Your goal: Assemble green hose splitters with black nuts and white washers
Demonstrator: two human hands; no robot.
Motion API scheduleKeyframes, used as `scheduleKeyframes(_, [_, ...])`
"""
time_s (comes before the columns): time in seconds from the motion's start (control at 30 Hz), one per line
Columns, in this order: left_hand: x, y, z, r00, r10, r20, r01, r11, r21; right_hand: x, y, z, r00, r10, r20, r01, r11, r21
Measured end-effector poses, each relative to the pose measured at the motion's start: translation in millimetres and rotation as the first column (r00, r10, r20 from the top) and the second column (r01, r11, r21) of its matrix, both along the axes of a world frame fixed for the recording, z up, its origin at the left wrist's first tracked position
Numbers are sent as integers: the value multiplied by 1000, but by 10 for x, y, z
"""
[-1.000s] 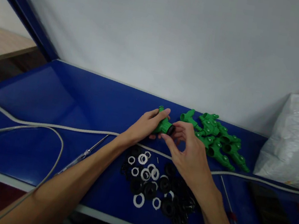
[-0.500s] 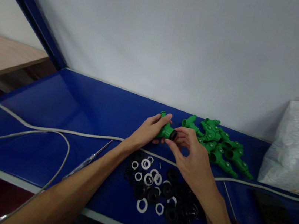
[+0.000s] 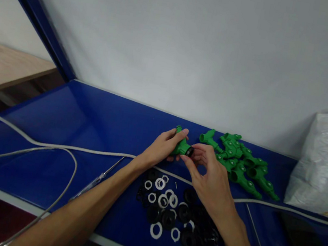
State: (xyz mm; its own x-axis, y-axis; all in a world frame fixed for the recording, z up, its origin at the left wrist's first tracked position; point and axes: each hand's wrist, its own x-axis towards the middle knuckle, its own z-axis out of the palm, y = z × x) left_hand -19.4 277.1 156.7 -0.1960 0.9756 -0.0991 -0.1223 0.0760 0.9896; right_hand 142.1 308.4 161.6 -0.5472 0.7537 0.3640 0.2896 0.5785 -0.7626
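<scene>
Green fitting (image 3: 181,147) lies grasped in the left hand (image 3: 162,146); the right hand (image 3: 212,181) pinches its black end ring (image 3: 189,151), best kept square.

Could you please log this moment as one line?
left hand: holding green fitting | right hand: pinching its black end | white rings: on blue table

1 green fitting (image 3: 182,146) partly hidden by left hand (image 3: 164,145), bag (image 3: 323,167) cut off at right
</scene>
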Motion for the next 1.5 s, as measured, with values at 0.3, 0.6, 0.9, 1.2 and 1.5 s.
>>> scheduleKeyframes(0.3, [5, -7, -77, 996, 38, -86, -30, 996, 88, 1, -36, 0, 991, 55, -124, -95, 933, -347])
scheduleKeyframes(0.6, [-9, -4, -9, 991, -90, 101, 93, 995, -23, 5, -9, -41, 998, 62, 32, -66, 983, 169])
scheduleKeyframes(0.9, [6, 19, -63, 999, -29, 27, 29, 999, 15, 1, -59, -36, 999, 42, 10, -42, 999, -20])
scheduleKeyframes(1.2, [-7, 4, -24, 991, -87, 99, 90, 996, -27, 14, -36, 21, 998, 31, 63, -41, 986, 160])
scheduleKeyframes(1.5, [30, -14, -71, 996, 51, -70, -44, 994, 104, -8, -80, -3, 996, 21, -83, -43, 961, -273])
